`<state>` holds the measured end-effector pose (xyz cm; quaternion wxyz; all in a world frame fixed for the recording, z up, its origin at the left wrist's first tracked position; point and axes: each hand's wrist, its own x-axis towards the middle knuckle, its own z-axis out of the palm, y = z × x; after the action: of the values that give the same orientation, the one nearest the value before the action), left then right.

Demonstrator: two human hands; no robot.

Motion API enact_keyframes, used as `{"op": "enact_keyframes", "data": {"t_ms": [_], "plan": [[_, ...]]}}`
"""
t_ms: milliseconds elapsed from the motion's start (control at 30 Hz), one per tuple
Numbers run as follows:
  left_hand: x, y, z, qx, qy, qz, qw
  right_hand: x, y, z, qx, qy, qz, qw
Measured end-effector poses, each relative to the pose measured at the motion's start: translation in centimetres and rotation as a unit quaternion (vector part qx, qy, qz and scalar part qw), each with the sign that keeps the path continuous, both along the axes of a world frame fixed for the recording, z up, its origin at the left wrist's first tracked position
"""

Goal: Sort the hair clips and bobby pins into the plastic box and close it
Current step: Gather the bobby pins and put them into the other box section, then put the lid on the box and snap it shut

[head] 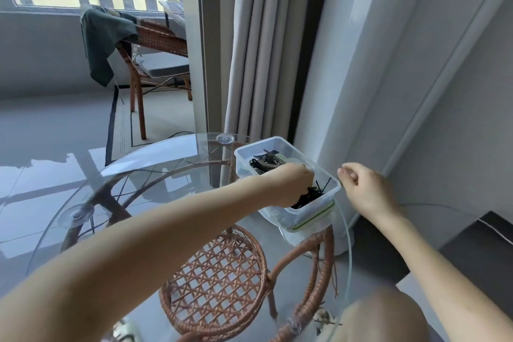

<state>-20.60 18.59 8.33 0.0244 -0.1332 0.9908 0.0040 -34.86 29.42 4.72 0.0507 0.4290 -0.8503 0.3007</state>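
Note:
A clear plastic box point(330, 184) stands on the right side of a round glass table point(155, 169). Dark hair clips point(263, 162) lie in its far part and black bobby pins point(319, 191) in its near part. The box sits on its lid point(313, 223), which has a green seal. My left hand point(291, 184) reaches down into the box with fingers curled among the bobby pins; whether it grips any is hidden. My right hand point(363, 189) hovers just right of the box, fingers loosely curled, and seems to hold nothing.
The glass table rests on a rattan frame with a woven shelf point(219, 277) below. A curtain point(263, 44) and a white wall stand right behind the box. A rattan chair point(155, 47) with a green cloth stands farther back on the left.

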Motion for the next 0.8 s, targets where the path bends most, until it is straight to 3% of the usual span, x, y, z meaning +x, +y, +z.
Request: {"op": "enact_keyframes", "data": {"t_ms": [100,200,267,467,567,667,800], "plan": [[-0.9,-0.5,-0.6,0.043,-0.006,-0.004,0.999,0.7,0.7,-1.2,0.051,-0.163,-0.008,0.985],[-0.8,-1.1,-0.5,0.084,0.029,0.015,0.996,2.2,0.5,-1.6,0.028,-0.361,0.024,0.932],[-0.4,-1.5,-0.3,0.102,0.061,0.038,0.992,3.0,-0.2,-1.6,0.001,-0.422,0.022,0.907],[2.9,-4.0,1.2,0.155,0.174,0.100,0.967,4.2,-1.5,-0.9,-0.072,-0.465,-0.032,0.882],[5.8,-5.5,1.9,0.177,0.255,0.130,0.942,4.2,-1.5,0.1,-0.091,-0.421,-0.028,0.902],[9.2,-7.5,2.4,0.144,0.322,0.180,0.918,4.7,-1.5,1.8,-0.069,-0.407,0.022,0.910],[13.7,-9.1,2.1,0.072,0.294,0.218,0.928,7.2,-3.1,3.0,0.021,-0.382,0.144,0.913]]}}
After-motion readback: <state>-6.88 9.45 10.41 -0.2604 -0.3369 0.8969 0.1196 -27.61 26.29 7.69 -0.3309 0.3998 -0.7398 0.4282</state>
